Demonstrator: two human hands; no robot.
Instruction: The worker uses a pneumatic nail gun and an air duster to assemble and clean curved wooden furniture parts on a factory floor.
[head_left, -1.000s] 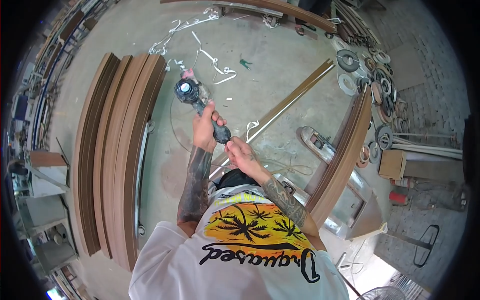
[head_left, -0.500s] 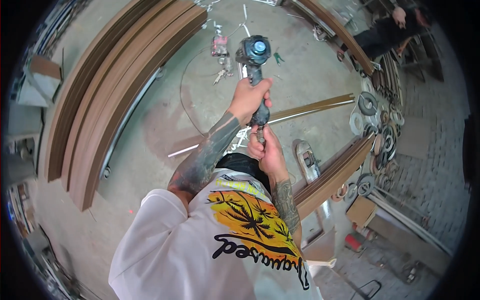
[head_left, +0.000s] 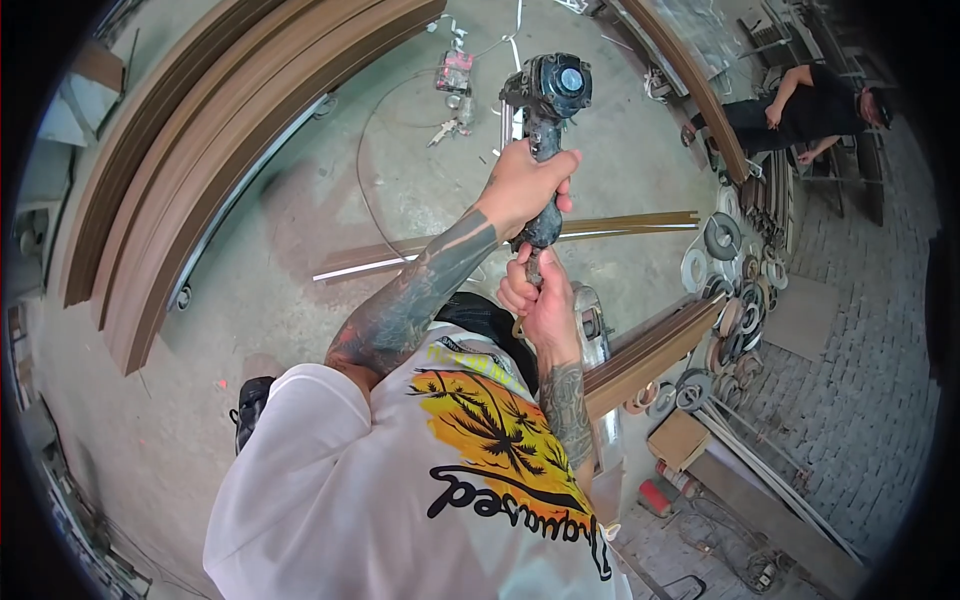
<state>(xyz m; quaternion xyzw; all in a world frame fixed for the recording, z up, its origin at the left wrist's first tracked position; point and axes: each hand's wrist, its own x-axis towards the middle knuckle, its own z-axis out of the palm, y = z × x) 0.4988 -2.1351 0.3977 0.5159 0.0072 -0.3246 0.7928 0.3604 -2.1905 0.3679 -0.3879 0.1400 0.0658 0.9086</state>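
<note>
Since a moment before, both hands had lifted the grinder [head_left: 546,110] higher and closer. Curved brown boards [head_left: 190,150] lay on the floor at the left. The left hand [head_left: 522,185] had its fingers wrapped tight round the grinder's handle. Just below, the right hand [head_left: 540,300] squeezed the handle's end. Metal rings [head_left: 725,300] sat at the right.

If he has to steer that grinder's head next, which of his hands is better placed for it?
Probably the left hand: it grips the angle grinder high on the body, just below the head. The right hand holds the tail end, close to the chest.
</note>
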